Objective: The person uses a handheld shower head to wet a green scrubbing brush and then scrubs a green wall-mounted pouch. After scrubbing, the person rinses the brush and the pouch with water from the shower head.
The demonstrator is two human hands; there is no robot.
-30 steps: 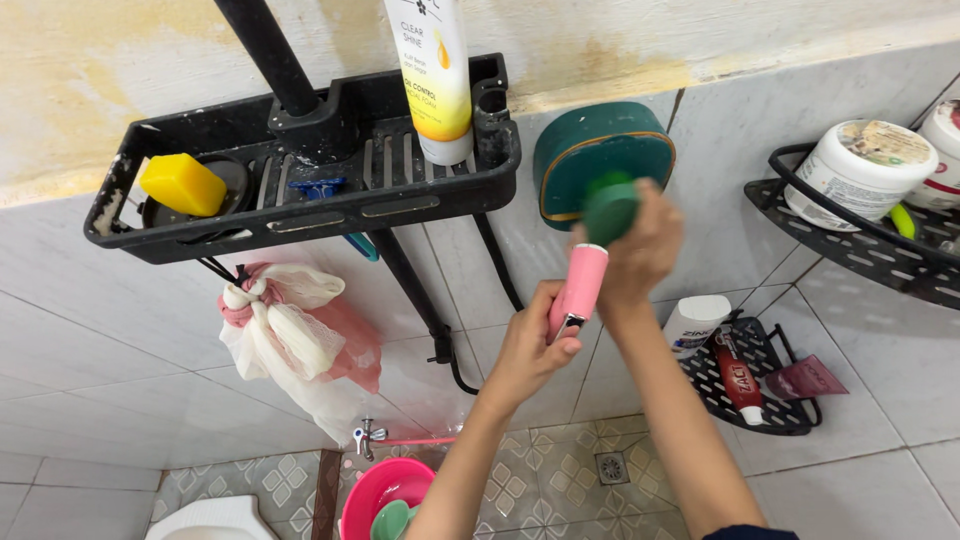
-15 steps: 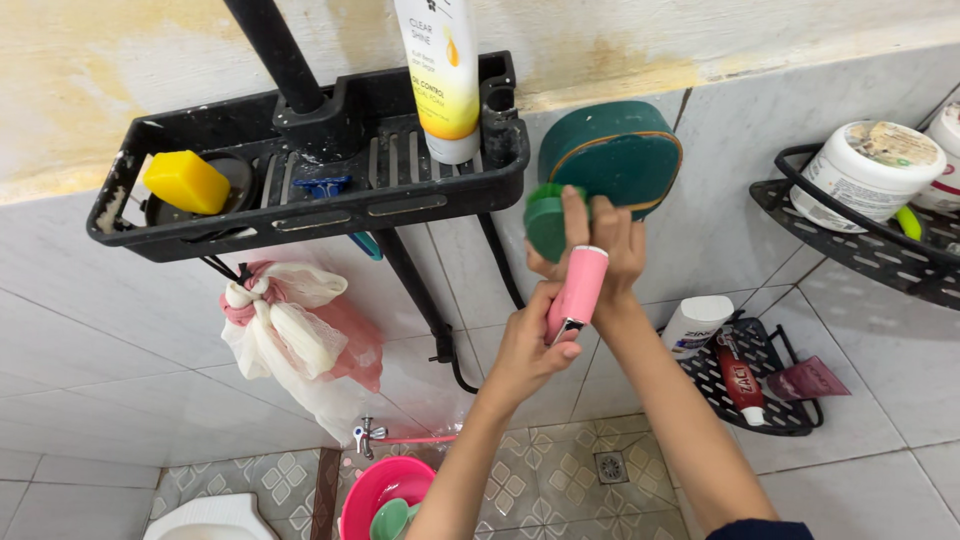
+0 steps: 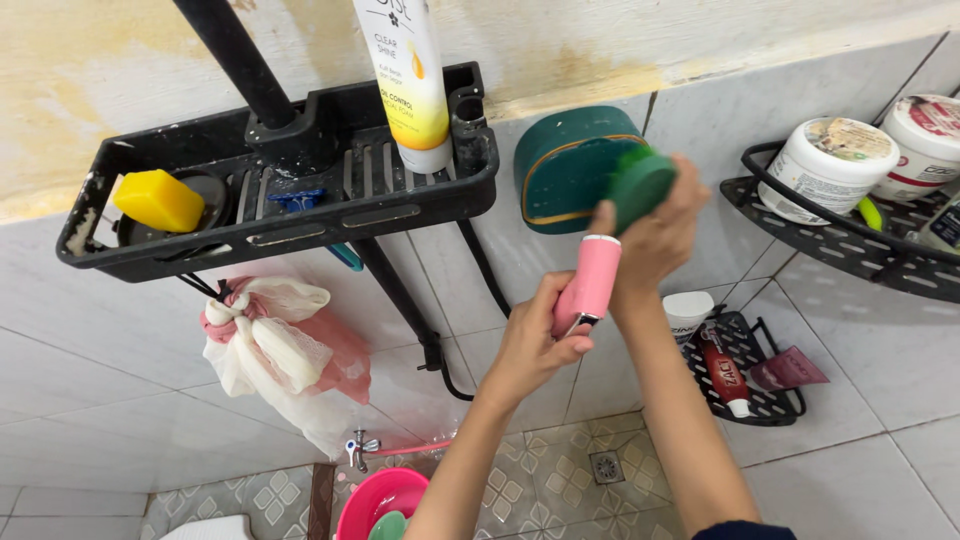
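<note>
Rightward now swings the green scrubber point(image 3: 640, 185), gripped in the right hand point(image 3: 655, 235) against the far teal box point(image 3: 565, 170); the left hand point(image 3: 535, 345) clasps a pink handle point(image 3: 590, 280).

White-and-yellow bottle point(image 3: 408, 80) upright on black shelf point(image 3: 270, 215); white jars point(image 3: 838, 168) — right rack; red tube point(image 3: 722, 375) — lower rack.

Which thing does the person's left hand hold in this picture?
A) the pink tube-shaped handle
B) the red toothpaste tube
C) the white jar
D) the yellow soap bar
A: the left hand grips the lower end of the pink tube-shaped handle, while the right hand holds a green round piece above it.
</note>
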